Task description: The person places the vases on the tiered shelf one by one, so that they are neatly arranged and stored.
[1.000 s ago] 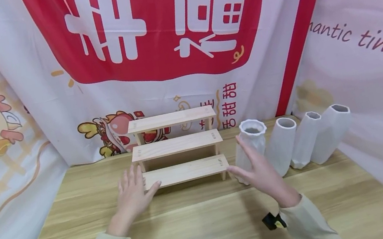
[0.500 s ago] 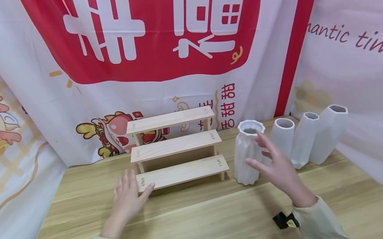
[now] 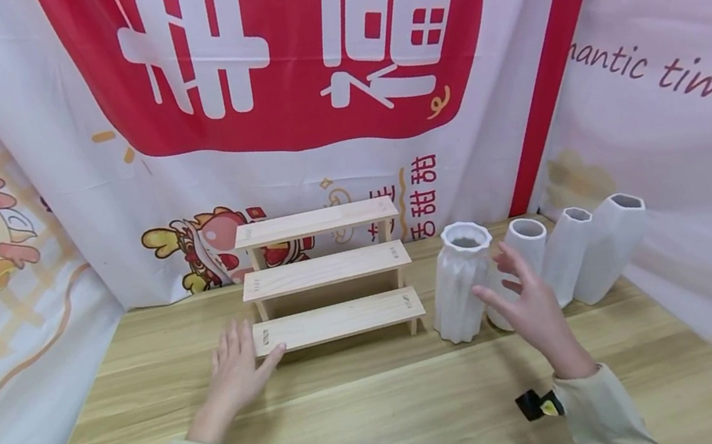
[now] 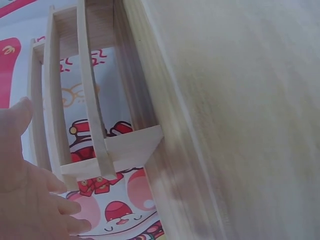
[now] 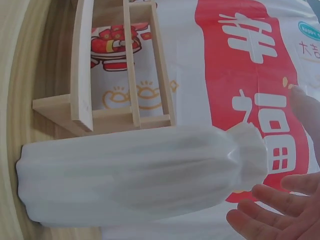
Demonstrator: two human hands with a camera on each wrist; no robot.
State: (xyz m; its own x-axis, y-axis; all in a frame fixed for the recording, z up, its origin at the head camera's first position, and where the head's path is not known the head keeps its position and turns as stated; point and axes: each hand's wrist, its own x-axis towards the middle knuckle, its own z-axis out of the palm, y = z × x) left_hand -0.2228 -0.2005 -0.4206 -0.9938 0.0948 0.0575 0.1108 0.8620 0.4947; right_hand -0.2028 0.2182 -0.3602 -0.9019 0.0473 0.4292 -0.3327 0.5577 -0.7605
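A three-tier wooden step shelf (image 3: 335,321) stands near the back of the table. My left hand (image 3: 235,373) is beside its left end, thumb extended near the lowest step; in the left wrist view the shelf's end (image 4: 132,150) shows past the fingers. Contact there is hard to tell. To the right of the shelf, a fluted white vase (image 3: 458,303) with a scalloped rim stands upright. My right hand (image 3: 538,310) hovers in front of the second white vase (image 3: 530,245), partly covering it. In the right wrist view the fingers are loosely bent near the fluted vase's neck (image 5: 247,155), holding nothing.
Two more white faceted vases (image 3: 568,258) lean to the right beyond the round-mouthed one. Printed cloth (image 3: 286,132) hangs behind and on both sides. The wood-grain tabletop (image 3: 375,428) extends in front of the shelf.
My right hand has moved right, from in front of the fluted vase to the second vase. My left hand has shifted slightly left along the shelf's end. Shelf and vases stay put.
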